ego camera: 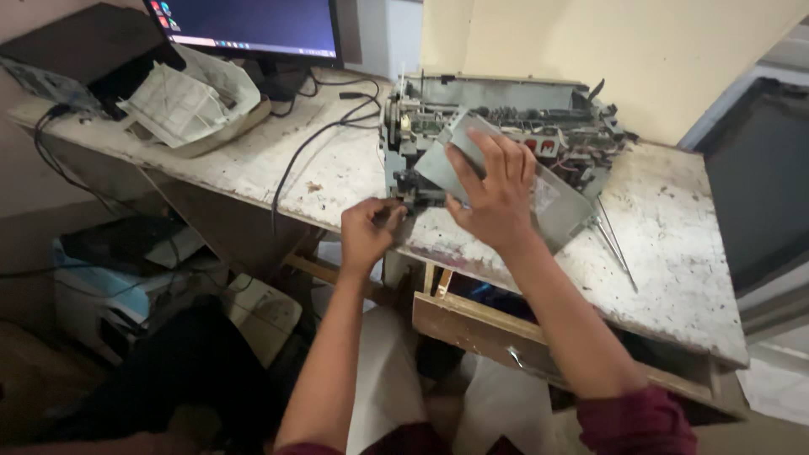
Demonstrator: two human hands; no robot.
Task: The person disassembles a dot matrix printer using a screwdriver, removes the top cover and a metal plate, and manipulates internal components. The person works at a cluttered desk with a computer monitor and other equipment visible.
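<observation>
An opened grey printer chassis (514,114) with bare gears and wiring stands on a worn white table (666,244). A grey metal panel (552,198) leans against its front. My right hand (497,190) lies spread flat on that panel, fingers apart, pressing it against the chassis. My left hand (368,232) is curled at the chassis's lower left corner, fingers pinched around a small dark part there; what it holds is too small to make out.
A monitor (253,25) stands at the back left, with black cables (312,139) trailing over the table. White plastic covers (190,97) lie at the left. Two thin metal rods (615,244) rest right of the panel. A drawer (506,337) hangs open below. Another printer (118,278) sits on the floor.
</observation>
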